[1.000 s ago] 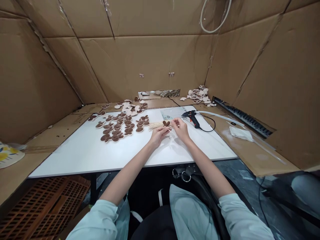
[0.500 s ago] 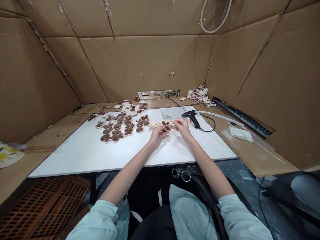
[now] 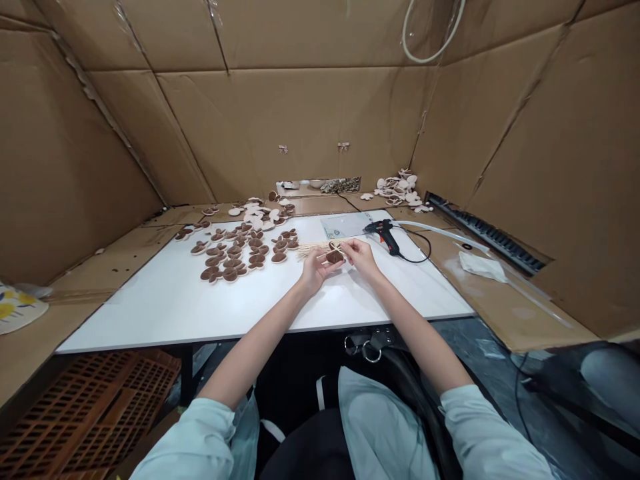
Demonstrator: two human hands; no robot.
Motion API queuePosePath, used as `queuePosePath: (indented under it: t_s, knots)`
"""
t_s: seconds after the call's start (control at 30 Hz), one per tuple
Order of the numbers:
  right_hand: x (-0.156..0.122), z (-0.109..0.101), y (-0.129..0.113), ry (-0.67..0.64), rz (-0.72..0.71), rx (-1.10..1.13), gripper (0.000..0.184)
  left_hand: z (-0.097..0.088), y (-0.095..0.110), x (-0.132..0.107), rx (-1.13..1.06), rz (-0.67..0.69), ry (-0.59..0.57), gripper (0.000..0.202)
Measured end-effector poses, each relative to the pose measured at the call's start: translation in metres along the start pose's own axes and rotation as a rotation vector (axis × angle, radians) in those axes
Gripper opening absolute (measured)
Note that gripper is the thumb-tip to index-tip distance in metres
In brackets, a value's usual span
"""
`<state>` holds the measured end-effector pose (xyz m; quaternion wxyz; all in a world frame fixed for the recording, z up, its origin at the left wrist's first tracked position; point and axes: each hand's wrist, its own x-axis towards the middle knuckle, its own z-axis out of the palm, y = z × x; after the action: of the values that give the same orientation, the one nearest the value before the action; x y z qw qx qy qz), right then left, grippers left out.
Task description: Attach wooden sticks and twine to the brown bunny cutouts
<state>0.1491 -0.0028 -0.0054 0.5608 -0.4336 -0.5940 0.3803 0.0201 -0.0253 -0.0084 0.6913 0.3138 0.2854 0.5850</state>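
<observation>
My left hand (image 3: 315,272) holds a small brown eared cutout with a pale edge (image 3: 335,257) between thumb and fingers. Its brown face is turned up. My right hand (image 3: 361,257) is closed in a pinch at the cutout's upper right edge; a thin pale strand seems to show there, but what the fingertips grip is too small to make out. Behind both hands lies a bundle of thin straw-coloured strands (image 3: 306,249), partly covered by them. Many similar brown cutouts (image 3: 233,253) are spread on the white board (image 3: 165,307) to the left.
A black glue gun (image 3: 384,235) with a cord rests right of my hands, by a clear plastic sheet (image 3: 340,227). More pale cutouts (image 3: 397,188) are heaped at the back right. Cardboard walls (image 3: 310,113) surround the board. An orange crate (image 3: 90,413) stands below left.
The brown cutout has tilted in my left hand, so more of its face shows. My right hand has moved slightly left, closer to it.
</observation>
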Motion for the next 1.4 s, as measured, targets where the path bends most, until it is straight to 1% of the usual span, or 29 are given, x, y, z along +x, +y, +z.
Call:
queuePosePath:
  t_s: [0.13, 0.23, 0.6, 0.77, 0.9, 1.13, 1.4]
  knots:
    - [0.0, 0.002, 0.003, -0.004, 0.028, 0.013, 0.034, 0.003, 0.002, -0.002, 0.001, -0.045, 0.005, 0.027]
    - [0.001, 0.002, 0.005, -0.005, 0.032, -0.001, 0.033, 0.004, 0.003, -0.002, 0.015, -0.061, 0.011, 0.028]
    - [0.002, 0.002, 0.013, 0.016, -0.021, -0.075, 0.03, -0.001, -0.001, 0.002, 0.08, -0.011, 0.001, 0.02]
    - [0.0, 0.002, 0.01, 0.012, -0.037, -0.128, 0.027, -0.001, -0.003, 0.001, 0.152, 0.048, -0.03, 0.015]
    - [-0.002, 0.002, 0.008, 0.014, -0.038, -0.162, 0.026, 0.0, -0.004, 0.001, 0.177, 0.046, -0.027, 0.016]
    - [-0.004, 0.003, 0.004, 0.039, -0.056, -0.222, 0.023, -0.002, -0.005, 0.002, 0.241, 0.003, -0.033, 0.022]
    - [-0.009, 0.006, -0.002, 0.037, -0.112, -0.25, 0.021, -0.001, -0.003, 0.002, 0.209, 0.012, -0.014, 0.018]
